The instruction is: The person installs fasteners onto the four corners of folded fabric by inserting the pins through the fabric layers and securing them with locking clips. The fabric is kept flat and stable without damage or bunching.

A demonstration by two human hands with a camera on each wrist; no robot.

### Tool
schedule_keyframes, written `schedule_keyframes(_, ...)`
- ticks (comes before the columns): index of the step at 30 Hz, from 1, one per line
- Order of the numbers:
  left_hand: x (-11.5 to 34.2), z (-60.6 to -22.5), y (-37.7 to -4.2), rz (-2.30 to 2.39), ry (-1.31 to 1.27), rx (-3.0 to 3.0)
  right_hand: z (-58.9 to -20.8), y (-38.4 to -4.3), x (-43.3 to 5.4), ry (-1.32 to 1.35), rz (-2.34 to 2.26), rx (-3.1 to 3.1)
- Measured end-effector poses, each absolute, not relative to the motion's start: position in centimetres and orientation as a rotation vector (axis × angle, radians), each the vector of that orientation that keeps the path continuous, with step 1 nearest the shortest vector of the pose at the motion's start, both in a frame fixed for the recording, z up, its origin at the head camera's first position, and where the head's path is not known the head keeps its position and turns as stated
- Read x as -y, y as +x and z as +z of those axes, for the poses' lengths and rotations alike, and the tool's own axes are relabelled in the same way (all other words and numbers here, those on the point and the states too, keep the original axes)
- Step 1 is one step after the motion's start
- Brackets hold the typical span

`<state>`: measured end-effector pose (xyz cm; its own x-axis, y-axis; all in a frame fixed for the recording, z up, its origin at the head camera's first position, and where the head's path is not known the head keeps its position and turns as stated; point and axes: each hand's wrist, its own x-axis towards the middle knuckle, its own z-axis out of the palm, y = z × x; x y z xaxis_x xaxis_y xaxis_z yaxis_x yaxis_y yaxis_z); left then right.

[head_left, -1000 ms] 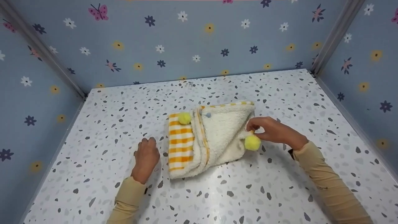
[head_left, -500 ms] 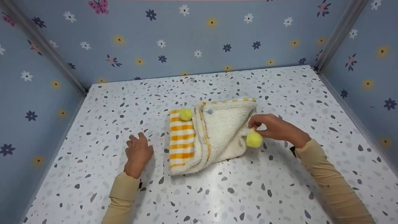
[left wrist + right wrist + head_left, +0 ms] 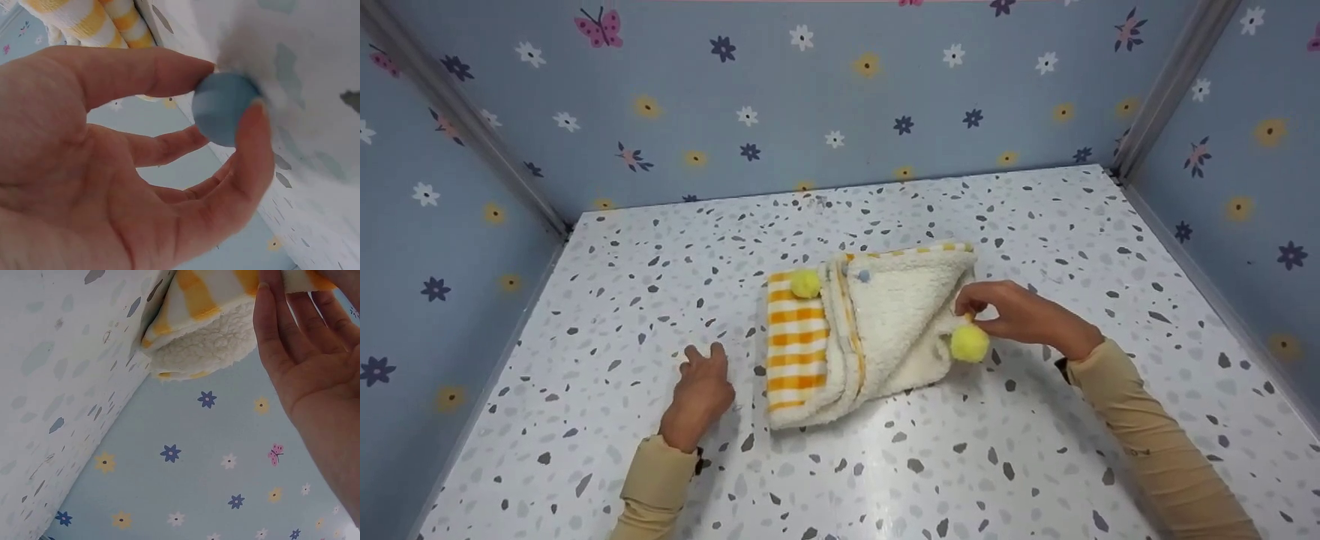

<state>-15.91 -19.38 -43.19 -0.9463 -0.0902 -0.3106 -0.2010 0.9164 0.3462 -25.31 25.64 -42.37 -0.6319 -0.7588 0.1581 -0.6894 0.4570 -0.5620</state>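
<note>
A folded blanket [image 3: 915, 300], white fleece on one side and yellow-and-white check on the other, lies mid-table with a yellow pompom [image 3: 805, 284] at its upper left. At the blanket's right end, my right hand [image 3: 1024, 315] pinches a corner just above a second yellow pompom [image 3: 970, 343]. The right wrist view shows that hand's fingers at the checked edge [image 3: 194, 295], lifted a little with fleece beneath. Left of the blanket and apart from it is my left hand [image 3: 697, 394]. Its thumb and fingers hold a small, smooth, round blue object [image 3: 222, 107] low over the table, hidden in the head view.
The white speckled table [image 3: 930, 465] is bounded by blue flower-print panels behind [image 3: 840, 82], on the left [image 3: 427, 247] and on the right [image 3: 1237, 165]. A small blue spot [image 3: 864, 276] shows on the fleece near its upper edge.
My left hand has shifted slightly left, away from the blanket, then a little nearer to me, its fingers now more spread in the head view. The right hand and blanket stay put.
</note>
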Motion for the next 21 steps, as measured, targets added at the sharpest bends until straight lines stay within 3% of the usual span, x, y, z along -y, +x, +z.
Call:
schedule_keyframes(9, 18.2, -42.8, -16.6, 0.607, -0.176, -2.989, -42.5, -25.3, -25.8, -1.300, -0.925, -2.575)
schedule_keyframes(21, 12.2, -41.2, -18.0, 1.006, 0.338, -3.307, -42.4, -25.3, -25.7, -1.304, -0.915, -2.575)
